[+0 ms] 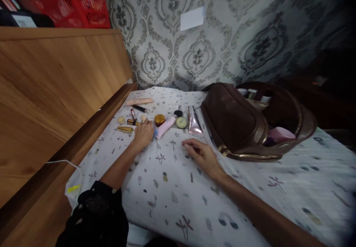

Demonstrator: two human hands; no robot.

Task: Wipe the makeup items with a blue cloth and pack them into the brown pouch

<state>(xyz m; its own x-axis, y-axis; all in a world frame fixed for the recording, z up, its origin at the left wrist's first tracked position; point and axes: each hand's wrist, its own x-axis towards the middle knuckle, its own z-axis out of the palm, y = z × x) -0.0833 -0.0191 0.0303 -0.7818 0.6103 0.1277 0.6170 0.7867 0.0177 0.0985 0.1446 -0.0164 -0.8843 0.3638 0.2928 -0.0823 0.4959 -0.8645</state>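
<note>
Side by side with pink tube [166, 127] on cloth [178, 174], holding left hand [143, 134] palm-down, grip impossible to tell; curling right hand [202, 155] loosely, gripping nothing visible; risking rolling gold tube [125, 129] through 1 sideways nudge.

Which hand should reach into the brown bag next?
Probably the right hand: it looks empty and sits just beside the brown bag. The left hand is farther away, next to the pale pink tube.
</note>
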